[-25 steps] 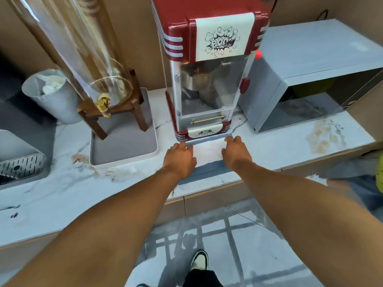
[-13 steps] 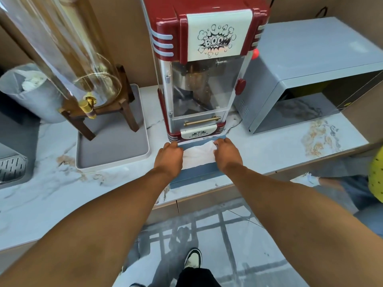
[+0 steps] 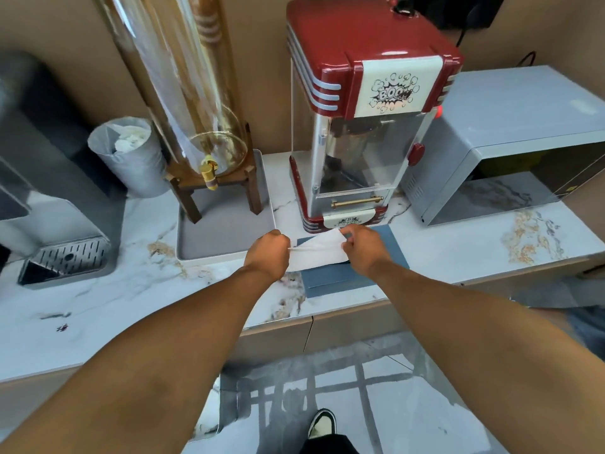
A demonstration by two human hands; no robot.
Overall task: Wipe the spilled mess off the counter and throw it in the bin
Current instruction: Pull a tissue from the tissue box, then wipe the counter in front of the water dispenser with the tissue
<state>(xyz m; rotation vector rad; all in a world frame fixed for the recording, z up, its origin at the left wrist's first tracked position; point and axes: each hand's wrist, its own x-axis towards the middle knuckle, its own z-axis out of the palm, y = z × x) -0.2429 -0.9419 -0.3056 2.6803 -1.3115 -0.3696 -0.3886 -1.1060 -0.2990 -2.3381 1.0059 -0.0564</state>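
A white paper towel (image 3: 319, 252) is stretched between my two hands just above a blue mat (image 3: 347, 276) in front of the red popcorn machine (image 3: 363, 126). My left hand (image 3: 266, 253) pinches its left edge, my right hand (image 3: 363, 249) grips its right edge. Brownish spill stains mark the marble counter at left (image 3: 160, 249), near the front edge (image 3: 288, 296) and at right (image 3: 530, 237). A small grey lined bin (image 3: 131, 158) holding crumpled white paper stands at the back left.
A glass drink dispenser (image 3: 193, 103) on a wooden stand sits on a grey tray (image 3: 226, 237). A grey microwave (image 3: 510, 149) stands at right, and a machine with a drip grate (image 3: 65, 260) at left. The counter's front edge (image 3: 278, 326) runs below my hands.
My hands have gone from pressing the towel flat on the mat to gathering its edges and lifting it. The view has pulled back and shifted left.
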